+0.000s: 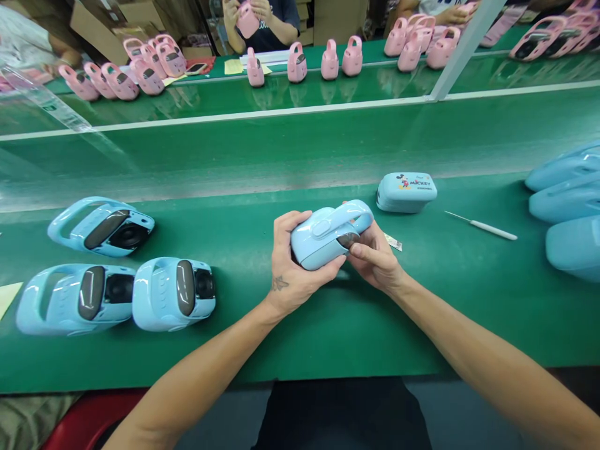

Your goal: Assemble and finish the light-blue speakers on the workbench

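Note:
A light blue handled speaker shell is held just above the green bench by both hands. My left hand wraps its fingers round the shell's left end. On the right end, my right hand grips with the thumb pressed on a dark oval panel. Just behind lies a blue cover with a cartoon print, and a small paper scrap pokes out beside my right hand.
Three blue speaker shells lie at the left, more blue shells at the right edge. A thin white-handled pick lies right of the cover. Across the belt stand several pink units; other people handle some there.

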Available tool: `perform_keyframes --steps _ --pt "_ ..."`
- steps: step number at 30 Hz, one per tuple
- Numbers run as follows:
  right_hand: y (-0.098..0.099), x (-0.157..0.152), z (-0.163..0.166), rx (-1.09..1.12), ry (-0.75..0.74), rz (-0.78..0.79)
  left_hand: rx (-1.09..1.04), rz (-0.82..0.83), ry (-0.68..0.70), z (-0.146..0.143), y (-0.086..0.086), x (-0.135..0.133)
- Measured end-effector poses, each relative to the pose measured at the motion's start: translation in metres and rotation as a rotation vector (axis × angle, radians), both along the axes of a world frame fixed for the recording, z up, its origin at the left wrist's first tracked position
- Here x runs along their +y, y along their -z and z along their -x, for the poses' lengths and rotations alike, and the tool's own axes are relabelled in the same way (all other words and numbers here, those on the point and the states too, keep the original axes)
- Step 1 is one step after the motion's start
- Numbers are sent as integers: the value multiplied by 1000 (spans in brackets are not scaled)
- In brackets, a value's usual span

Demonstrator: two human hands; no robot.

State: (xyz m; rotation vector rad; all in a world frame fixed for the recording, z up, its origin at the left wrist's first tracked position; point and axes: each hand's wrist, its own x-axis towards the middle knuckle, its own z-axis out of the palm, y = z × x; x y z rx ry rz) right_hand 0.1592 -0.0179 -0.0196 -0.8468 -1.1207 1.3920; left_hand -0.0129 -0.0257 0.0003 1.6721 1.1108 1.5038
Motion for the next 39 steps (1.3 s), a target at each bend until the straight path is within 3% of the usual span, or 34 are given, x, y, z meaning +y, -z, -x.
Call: perform_keyframes --steps 5,8,10,13,17,19,22,25,30,36,39 --pt "-8 13 -15 -33 5 -15 -1 37 28 7 -4 10" --pt "-24 26 -47 -147 184 -74 -7 85 101 10 -4 18" --pt "-35 31 -77 -387 312 -96 14 116 178 9 -3 21" --pt "-41 27 -130 -948 441 -114 63 157 310 4 -3 18" --pt "-18 10 -199 -1538 564 -40 85 195 437 -1 -6 12" --pt "-1 0 -225 -1633 581 -24 89 171 476 -2 -4 11" --pt "13 -16 -242 -1583 591 -87 101 77 520 -2 4 15" --pt "6 -33 -234 -1414 583 -58 109 -26 557 -1 15 19" --pt "-32 -66 -185 -1047 494 59 87 -151 580 -3 26 21" --pt "-83 -109 -118 -1176 83 -238 86 -258 527 -11 28 15" --pt "-99 -122 -94 -1302 70 -381 111 -270 517 -12 28 14"
